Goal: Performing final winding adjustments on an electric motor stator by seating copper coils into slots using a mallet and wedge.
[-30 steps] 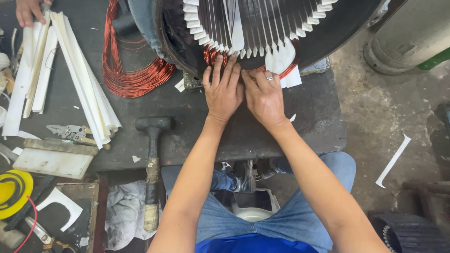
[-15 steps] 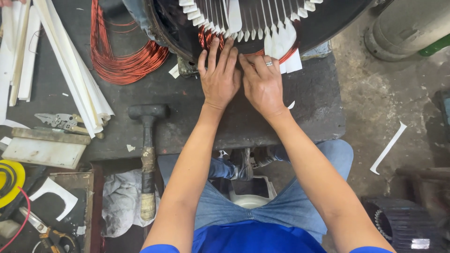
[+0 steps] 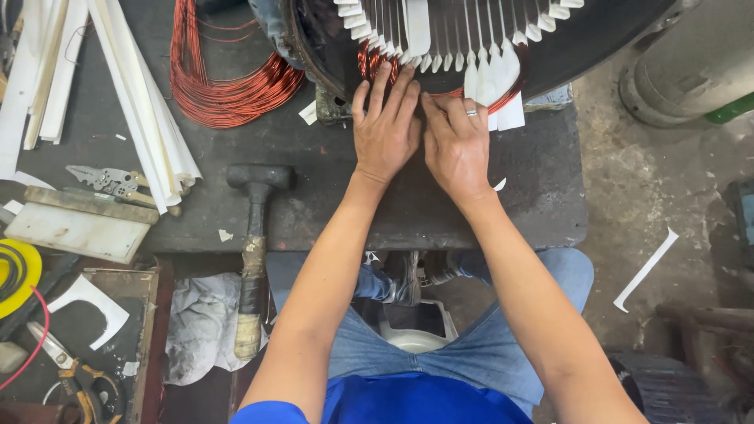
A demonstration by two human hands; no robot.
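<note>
Nearest the stator point(image 3: 330, 47), on the dark counter point(image 3: 542, 180), both hands lie palm down and side by side. The left hand point(image 3: 385, 129) is open, fingers spread, tips pressing the copper coil point(image 3: 375, 64) at the stator's lower rim. The right hand point(image 3: 457, 145), also open and wearing a ring, presses just right of it, below the white slot papers point(image 3: 491, 78). Judgement: press with finger pads, evenly, keeping wires bundled and clear of the paper edges. A mallet point(image 3: 255, 235) lies left of the stator, loose wire loops point(image 3: 224, 78) beyond it.
</note>
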